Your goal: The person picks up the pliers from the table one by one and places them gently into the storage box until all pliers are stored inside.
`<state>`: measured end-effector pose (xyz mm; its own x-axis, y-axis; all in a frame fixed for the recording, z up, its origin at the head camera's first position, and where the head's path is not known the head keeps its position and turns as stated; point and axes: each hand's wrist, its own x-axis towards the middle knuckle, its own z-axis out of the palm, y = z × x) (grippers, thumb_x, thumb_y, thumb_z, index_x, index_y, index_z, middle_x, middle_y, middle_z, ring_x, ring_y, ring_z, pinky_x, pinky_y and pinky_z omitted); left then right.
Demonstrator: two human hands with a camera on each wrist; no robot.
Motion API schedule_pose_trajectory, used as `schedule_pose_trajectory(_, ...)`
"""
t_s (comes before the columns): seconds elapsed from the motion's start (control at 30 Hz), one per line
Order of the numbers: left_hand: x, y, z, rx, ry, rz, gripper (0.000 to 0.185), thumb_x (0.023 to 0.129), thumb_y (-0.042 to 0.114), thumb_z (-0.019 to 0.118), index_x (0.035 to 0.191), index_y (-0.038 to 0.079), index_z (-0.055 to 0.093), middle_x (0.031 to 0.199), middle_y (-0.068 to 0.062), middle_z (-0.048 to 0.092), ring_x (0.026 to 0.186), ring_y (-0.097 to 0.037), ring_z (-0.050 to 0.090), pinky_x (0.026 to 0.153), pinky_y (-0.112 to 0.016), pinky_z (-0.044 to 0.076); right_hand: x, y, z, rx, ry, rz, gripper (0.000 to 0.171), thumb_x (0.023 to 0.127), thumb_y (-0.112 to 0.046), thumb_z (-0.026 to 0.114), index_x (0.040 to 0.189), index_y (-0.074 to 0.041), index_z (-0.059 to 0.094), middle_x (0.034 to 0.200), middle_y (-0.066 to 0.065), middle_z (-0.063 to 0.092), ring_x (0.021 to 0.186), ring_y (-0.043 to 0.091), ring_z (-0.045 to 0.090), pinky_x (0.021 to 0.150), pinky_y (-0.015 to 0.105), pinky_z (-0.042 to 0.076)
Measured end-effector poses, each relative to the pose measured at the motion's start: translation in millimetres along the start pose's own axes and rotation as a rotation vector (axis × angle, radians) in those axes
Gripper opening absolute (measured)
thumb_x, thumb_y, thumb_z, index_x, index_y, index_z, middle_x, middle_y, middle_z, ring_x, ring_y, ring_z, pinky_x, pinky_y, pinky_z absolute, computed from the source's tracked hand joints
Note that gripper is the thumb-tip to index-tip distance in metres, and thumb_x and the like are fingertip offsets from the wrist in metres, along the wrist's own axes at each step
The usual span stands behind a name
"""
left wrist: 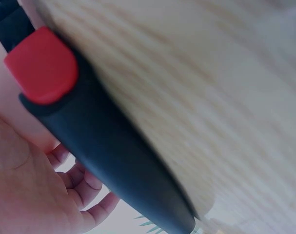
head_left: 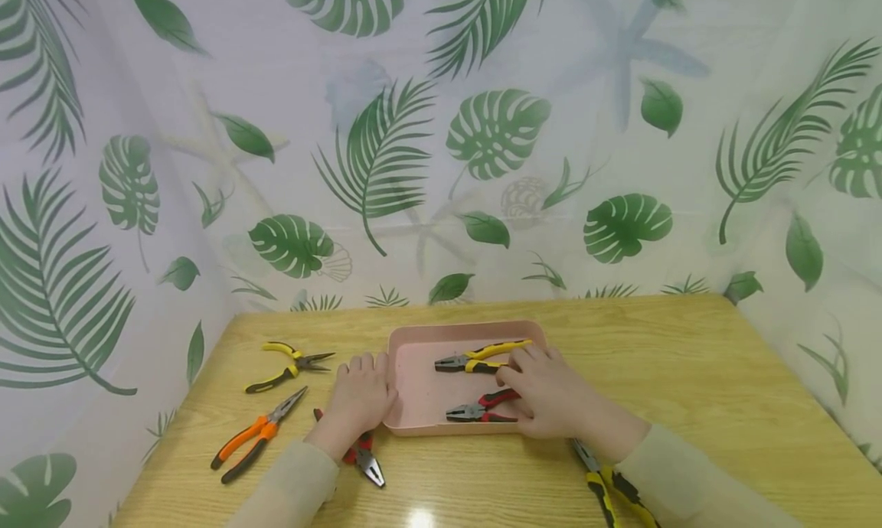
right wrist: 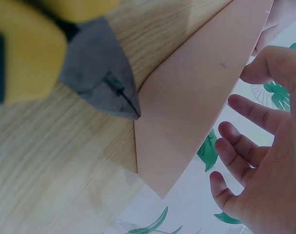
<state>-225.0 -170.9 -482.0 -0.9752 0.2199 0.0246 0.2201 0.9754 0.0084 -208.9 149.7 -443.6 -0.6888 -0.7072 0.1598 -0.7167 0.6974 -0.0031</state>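
A pink tray [head_left: 419, 428] lies between both hands, holding yellow-and-black combination pliers [head_left: 455, 363] and red-and-black combination pliers [head_left: 475, 412]. My left hand [head_left: 361, 394] rests against the tray's left side, fingers loosely bent. Under that wrist lie other red-and-black pliers [head_left: 368, 463]; their handle [left wrist: 113, 141] looms close in the left wrist view. My right hand [head_left: 547, 390] reaches over the tray's right rim and covers the ends of the handles there. The right wrist view shows its fingers [right wrist: 255, 112] spread and slightly bent, thumb at the rim.
Yellow-and-black long-nose pliers [head_left: 296, 363] and orange-and-black long-nose pliers [head_left: 256, 432] lie left on the wooden table [head_left: 689, 375]. Beneath the right forearm are yellow-and-black pliers [head_left: 598, 486]. A leaf-patterned cloth [head_left: 413, 130] hangs behind the table.
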Motion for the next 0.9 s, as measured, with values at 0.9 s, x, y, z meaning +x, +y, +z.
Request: schedule_pose_trajectory(0.9,1.8,-1.2,3.1,0.003,-0.001,0.000,0.024,0.104,0.028,0.052,0.113,0.006,0.051,0.099,-0.014,0.055,0.096,-0.032,0.054,0.083,-0.048,0.043,-19,13,-6,0.017,-0.033,0.086,0.041,0.075,-0.023,0.082,0.113,-0.018,0.067,0.104,0.000,0.052,0.095,0.022,0.046,0.079,0.045,0.040)
